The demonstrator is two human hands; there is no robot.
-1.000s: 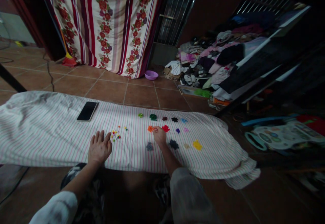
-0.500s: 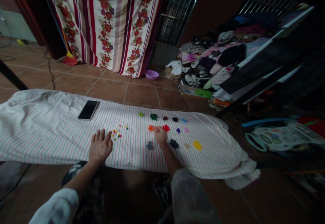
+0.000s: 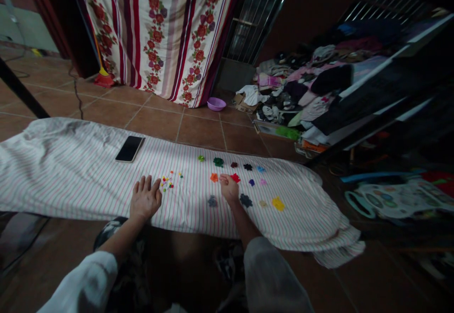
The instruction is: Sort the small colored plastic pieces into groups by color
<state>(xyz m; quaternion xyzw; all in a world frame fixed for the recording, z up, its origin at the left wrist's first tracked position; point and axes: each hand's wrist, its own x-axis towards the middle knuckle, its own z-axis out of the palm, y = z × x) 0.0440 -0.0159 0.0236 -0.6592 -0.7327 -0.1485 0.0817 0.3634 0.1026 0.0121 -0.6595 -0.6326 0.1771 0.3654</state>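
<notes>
My left hand (image 3: 145,200) lies on the striped cloth with its fingers spread, holding nothing. Just beyond its fingertips is a loose scatter of tiny mixed-colour pieces (image 3: 167,183), mostly red, yellow, white and green. My right hand (image 3: 230,189) is closed in a pinch between the small orange pile (image 3: 213,177) and the red pile (image 3: 235,178), partly covering the red one. Whatever its fingers hold, if anything, is too small to make out. Around it sit more single-colour piles: grey (image 3: 212,201), dark slate (image 3: 245,200), dark green (image 3: 218,161), purple (image 3: 251,182) and yellow (image 3: 278,204).
The striped cloth (image 3: 88,171) covers a long low surface, with a phone (image 3: 129,149) at its left. Beyond are a tiled floor, a purple basin (image 3: 216,104), a floral curtain (image 3: 170,34) and a heap of clothes (image 3: 301,83). Dark slanted bars stand on both sides.
The whole view has shifted slightly, so things appear a little further right. My right hand has drawn slightly away from the orange pile. My left hand keeps its pose.
</notes>
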